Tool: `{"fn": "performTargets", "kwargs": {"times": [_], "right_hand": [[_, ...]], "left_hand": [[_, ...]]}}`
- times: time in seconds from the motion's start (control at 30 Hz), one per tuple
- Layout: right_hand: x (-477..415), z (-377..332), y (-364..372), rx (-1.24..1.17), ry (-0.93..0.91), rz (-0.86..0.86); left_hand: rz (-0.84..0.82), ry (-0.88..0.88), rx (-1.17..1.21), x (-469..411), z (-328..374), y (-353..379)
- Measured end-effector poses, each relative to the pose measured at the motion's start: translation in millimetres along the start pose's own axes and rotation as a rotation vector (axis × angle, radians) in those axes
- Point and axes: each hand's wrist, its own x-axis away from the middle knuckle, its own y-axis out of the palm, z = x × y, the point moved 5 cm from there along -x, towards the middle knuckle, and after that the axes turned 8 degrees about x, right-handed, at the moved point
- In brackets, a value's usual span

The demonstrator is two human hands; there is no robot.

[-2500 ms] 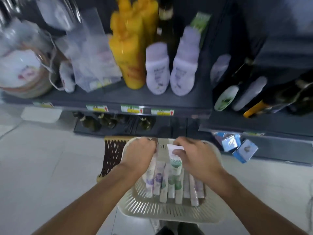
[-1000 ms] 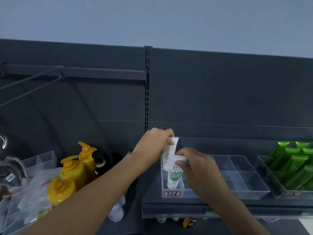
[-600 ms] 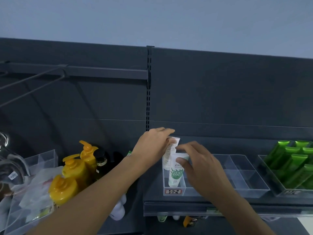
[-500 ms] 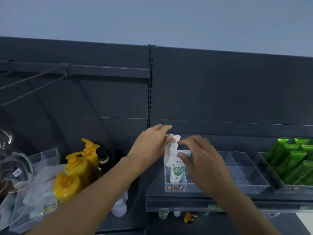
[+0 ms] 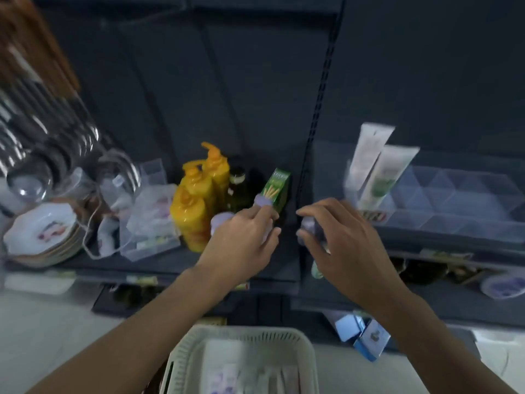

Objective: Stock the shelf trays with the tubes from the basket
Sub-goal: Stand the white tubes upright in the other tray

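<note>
Item, far left: plates (image 5: 42, 234), stacked on the dark shelf. I am leaving them out of this step.

Item: bottles (image 5: 199, 200), yellow pump type, standing in a cluster. I am keeping my left elbow off them.

Item: left hand (image 5: 244, 243), hanging in front of the shelf edge with its fingers loosely relaxed. It is holding nothing that I can make out through the blur.

Item: basket (image 5: 241, 334), cream and slotted, lying below both hands. More tubes (image 5: 255, 376) are lying flat inside it, side by side.

Item: right hand (image 5: 343, 243), level with the left and near it, fingers loosely curled. It also appears to be carrying nothing.

Item: upright tubes (image 5: 369, 155), two of them, leaning in the tray's leftmost compartments, one behind the other.

Item: tray (image 5: 454, 200), clear and divided, on the upper right shelf. The compartments to the right are showing empty.

Handling note: I am judging the step to be the next pick from the basket. I am planning one tube per hand, pinched near the crimped end, then set cap-down into the next free compartment without knocking the leaning pair.
</note>
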Motion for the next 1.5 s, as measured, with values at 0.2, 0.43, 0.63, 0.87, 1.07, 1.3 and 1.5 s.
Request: {"fn": "performTargets", "kwargs": {"times": [0.2,0.43,0.63,0.87,1.07,1.3,1.5], "right_hand": [[64.8,-44.4,109.5,-0.088,0.016,-0.148],[164.4,-84.1,250.4,-0.205,0.131,-0.427],[246.1,-104.8,383.4,-0.198,0.222,-0.783],[287.6,-111.5,468.2,-0.197,0.452,-0.909],[284.6,-104.5,461.0,-0.264,0.655,-0.939],[259.6,-95.0,404.1,-0.310,0.598,-0.899],[205.3,-82.0,294.3,-0.300,0.447,-0.607]], "left_hand": [[-0.144,-0.211,0.072,121.6,-72.0,68.6],[-0.447,-0.478,0.107,265.5,-149.8,186.5],[-0.688,-0.645,0.008,336.9,-199.0,282.7],[-0.770,-0.654,-0.106,359.5,-232.3,329.0],[-0.796,-0.699,-0.141,363.8,-242.8,323.9],[-0.746,-0.697,-0.021,336.2,-228.6,280.4],[-0.718,-0.511,-0.175,275.1,-172.5,209.1]]}}
